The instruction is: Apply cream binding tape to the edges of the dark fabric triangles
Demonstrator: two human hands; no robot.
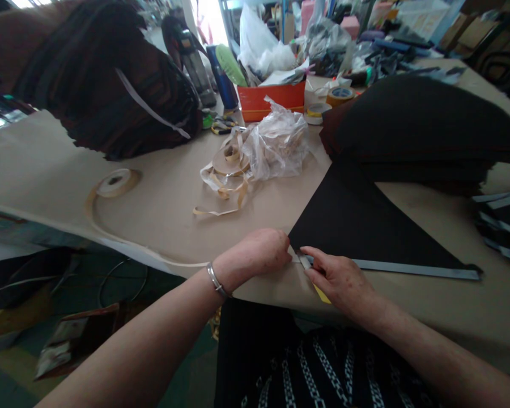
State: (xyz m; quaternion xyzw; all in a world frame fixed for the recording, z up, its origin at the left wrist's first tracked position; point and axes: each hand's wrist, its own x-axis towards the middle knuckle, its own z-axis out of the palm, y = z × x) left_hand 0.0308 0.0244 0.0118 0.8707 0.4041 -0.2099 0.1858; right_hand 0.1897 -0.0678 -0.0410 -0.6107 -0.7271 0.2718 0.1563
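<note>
A black fabric piece [361, 218], roughly triangular, lies on the table with a light grey strip [412, 268] along its near edge. At its left corner my left hand [266, 251] is closed, pressing a pale tape strip [187, 264] against the table. That strip runs along the table's near edge from a tape roll [114, 182] on the left. My right hand [340, 280] pinches a small yellow-ended cutter [322, 293] beside the left fingertips, over the tape. Its blade is too small to make out.
Dark fabric stacks stand at the back left [123, 96] and right [420, 124]. Between them are a crumpled plastic bag [278, 141], a second tape roll [230, 160], scissors [223, 125] and a red box [272, 101]. More strip-edged pieces [504, 221] lie far right.
</note>
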